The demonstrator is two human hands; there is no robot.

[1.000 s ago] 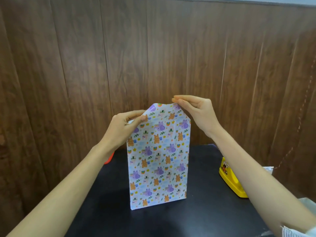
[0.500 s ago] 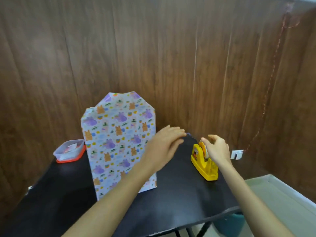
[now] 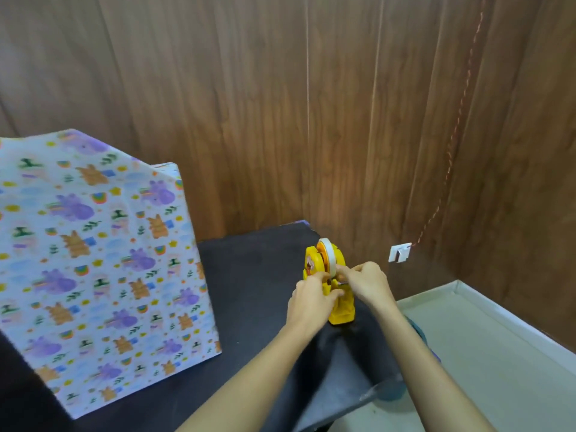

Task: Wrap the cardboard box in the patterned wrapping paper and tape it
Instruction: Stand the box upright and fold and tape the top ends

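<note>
The box (image 3: 103,260) is seen upright on the left part of the table (image 3: 258,275), fully covered by the paper (image 3: 78,157). The paper rises above it into a flat flap with slanted corners. No hand is touching it.

The dispenser (image 3: 341,310), yellow, is placed near the right edge of the table, well apart from the box. The roll of tape (image 3: 327,254) is mounted at its top.

The left hand (image 3: 311,299) is wrapped round the dispenser's body, fingers curled on its left side. The right hand (image 3: 367,280) is held at the front of the roll, thumb and forefinger pinched together on the tape end. The pinch itself is small and partly hidden.

Behind the table a wood-panelled wall (image 3: 280,104) is seen. A white hook (image 3: 400,252) is fixed to it, low on the right, with a red cord (image 3: 452,151) running up from it.
</note>
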